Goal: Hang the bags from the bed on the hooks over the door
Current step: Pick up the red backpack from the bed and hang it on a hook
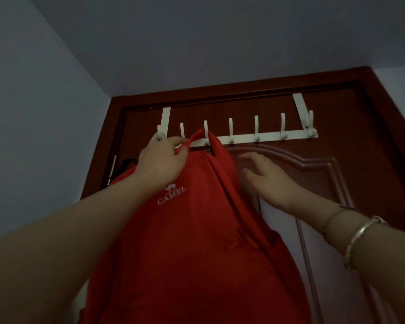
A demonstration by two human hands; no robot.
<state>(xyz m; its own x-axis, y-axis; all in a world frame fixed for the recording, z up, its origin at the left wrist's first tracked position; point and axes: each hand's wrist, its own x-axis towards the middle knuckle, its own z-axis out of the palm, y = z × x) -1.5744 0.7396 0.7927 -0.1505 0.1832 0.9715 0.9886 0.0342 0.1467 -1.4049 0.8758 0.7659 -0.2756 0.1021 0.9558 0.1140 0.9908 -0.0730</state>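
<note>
I have the red backpack (185,242) lifted against the brown door (325,183), right under the white hook rack (262,137) that hangs over the door's top edge. Its top carry loop (202,134) rises to the third hook (206,133) counted from the rack's left end and looks draped over it, though I cannot tell whether the loop is fully seated behind the prong. I hold the bag high so that the loop clears the upturned tip, and its weight probably rests partly on me.

My left hand (163,160), just below the rack's left end, is my grip on the bag: fingers curled narrow around the loop's left side where it meets the top of the backpack, knuckles toward me. My right hand (267,176), below the rack's middle, holds nothing. Its fingers are spread wide and loose just beside the bag's right edge, in front of the door panel; I cannot tell whether they touch the fabric. I judge it is there to steady the bag when the hook takes the load. A silver bangle (362,232) sits on that wrist.

The four hooks right of the loop are bare.
</note>
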